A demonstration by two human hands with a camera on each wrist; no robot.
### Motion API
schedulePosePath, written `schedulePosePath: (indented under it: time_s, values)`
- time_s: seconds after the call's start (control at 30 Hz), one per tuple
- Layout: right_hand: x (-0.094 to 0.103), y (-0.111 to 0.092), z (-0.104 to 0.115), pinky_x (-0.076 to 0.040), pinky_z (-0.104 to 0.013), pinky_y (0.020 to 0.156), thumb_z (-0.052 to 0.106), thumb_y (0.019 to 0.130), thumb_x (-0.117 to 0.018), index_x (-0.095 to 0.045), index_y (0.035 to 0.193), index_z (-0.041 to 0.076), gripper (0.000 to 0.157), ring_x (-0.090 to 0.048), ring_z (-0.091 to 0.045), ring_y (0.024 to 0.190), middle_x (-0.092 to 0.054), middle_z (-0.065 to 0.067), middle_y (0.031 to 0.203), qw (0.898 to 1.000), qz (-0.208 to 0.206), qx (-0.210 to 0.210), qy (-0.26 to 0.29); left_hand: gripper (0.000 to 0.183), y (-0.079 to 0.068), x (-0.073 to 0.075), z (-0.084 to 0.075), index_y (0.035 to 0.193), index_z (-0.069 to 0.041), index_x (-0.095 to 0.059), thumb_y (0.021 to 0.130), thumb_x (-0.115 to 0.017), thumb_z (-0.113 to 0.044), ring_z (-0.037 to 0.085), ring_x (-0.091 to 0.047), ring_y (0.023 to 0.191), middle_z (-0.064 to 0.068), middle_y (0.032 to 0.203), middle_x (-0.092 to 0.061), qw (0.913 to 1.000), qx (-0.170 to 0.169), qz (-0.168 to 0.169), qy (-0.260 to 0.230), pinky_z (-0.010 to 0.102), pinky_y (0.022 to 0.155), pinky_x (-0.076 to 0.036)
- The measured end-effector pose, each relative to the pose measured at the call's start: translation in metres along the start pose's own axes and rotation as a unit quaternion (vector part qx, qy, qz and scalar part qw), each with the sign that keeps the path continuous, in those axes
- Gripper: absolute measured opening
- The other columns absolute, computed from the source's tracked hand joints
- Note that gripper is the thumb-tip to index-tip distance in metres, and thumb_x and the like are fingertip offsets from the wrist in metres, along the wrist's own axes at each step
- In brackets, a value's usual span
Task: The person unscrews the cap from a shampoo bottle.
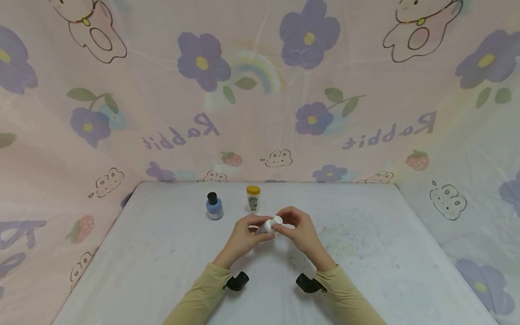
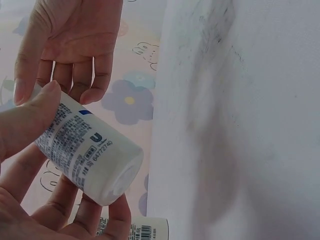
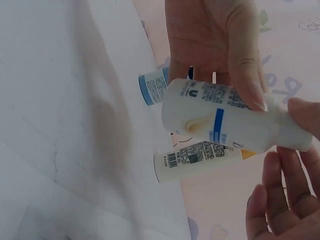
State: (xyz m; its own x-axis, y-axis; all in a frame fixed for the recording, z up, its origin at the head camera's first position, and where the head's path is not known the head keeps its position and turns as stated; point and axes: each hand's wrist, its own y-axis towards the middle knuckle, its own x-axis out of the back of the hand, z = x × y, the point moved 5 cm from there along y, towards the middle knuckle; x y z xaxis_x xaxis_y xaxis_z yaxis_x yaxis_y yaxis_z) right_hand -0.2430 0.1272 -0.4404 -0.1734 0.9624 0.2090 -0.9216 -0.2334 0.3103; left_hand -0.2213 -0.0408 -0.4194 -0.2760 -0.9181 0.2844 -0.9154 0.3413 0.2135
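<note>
Tilted over the table is a small white bottle (image 1: pixel 265 227) with blue print, its white cap (image 1: pixel 277 220) pointing up and to the right in the head view. My left hand (image 1: pixel 243 234) grips the bottle's body, thumb on one side and fingers curled round the other. My right hand (image 1: pixel 304 231) pinches the cap between thumb and fingers. In the right wrist view the cap (image 3: pixel 295 134) sits on the bottle's neck. The bottle's rounded base (image 2: pixel 122 177) faces away from the cap in the left wrist view.
Behind the hands stand a blue bottle (image 1: pixel 214 210) with a black cap and, to its right, a pale bottle (image 1: pixel 253 201) with a yellow cap. The white table (image 1: pixel 162 271) ends at a pink patterned curtain (image 1: pixel 252 108). A black camera (image 1: pixel 238 281) sits at each wrist.
</note>
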Motion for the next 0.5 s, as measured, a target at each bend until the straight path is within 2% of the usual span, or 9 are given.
schedulePosePath:
  time_s: [0.17, 0.23, 0.4, 0.5]
  values:
    - [0.002, 0.001, -0.003, -0.05, -0.036, 0.085, 0.016, 0.081, -0.079, -0.064, 0.103, 0.0, 0.031, -0.063, -0.024, 0.09, -0.065, -0.01, 0.097, 1.0, -0.003, 0.003, 0.006, 0.041, 0.009, -0.004, 0.024, 0.117, -0.006, -0.068, 0.078, -0.08, -0.008, 0.029, -0.056, 0.102, 0.009, 0.106, -0.063, 0.9998, -0.007, -0.01, 0.015, 0.052, 0.086, -0.046]
    - [0.004, 0.001, -0.004, -0.05, -0.037, 0.085, 0.015, 0.081, -0.078, -0.064, 0.104, -0.002, 0.032, -0.063, -0.024, 0.089, -0.065, -0.01, 0.097, 1.0, -0.005, -0.001, 0.004, 0.042, 0.013, -0.006, 0.034, 0.117, -0.011, -0.069, 0.077, -0.081, -0.013, 0.026, -0.056, 0.101, 0.005, 0.105, -0.063, 0.9996, -0.008, -0.012, 0.024, 0.05, 0.085, -0.047]
    - [0.007, 0.003, -0.005, -0.05, -0.044, 0.084, 0.014, 0.081, -0.078, -0.065, 0.103, -0.002, 0.03, -0.064, -0.023, 0.088, -0.066, -0.008, 0.095, 1.0, -0.008, -0.006, 0.001, 0.04, 0.018, -0.006, 0.038, 0.115, -0.019, -0.071, 0.077, -0.082, -0.023, 0.017, -0.057, 0.098, -0.003, 0.104, -0.064, 0.9991, -0.01, -0.008, 0.042, 0.04, 0.082, -0.05]
    - [0.008, 0.005, -0.005, -0.049, -0.048, 0.083, 0.015, 0.081, -0.079, -0.066, 0.102, 0.0, 0.03, -0.064, -0.022, 0.087, -0.066, -0.007, 0.094, 1.0, -0.009, -0.001, -0.01, 0.04, 0.019, -0.004, 0.037, 0.115, -0.018, -0.071, 0.077, -0.082, -0.024, 0.016, -0.057, 0.097, -0.004, 0.103, -0.064, 0.9988, -0.008, -0.006, 0.049, 0.038, 0.081, -0.05]
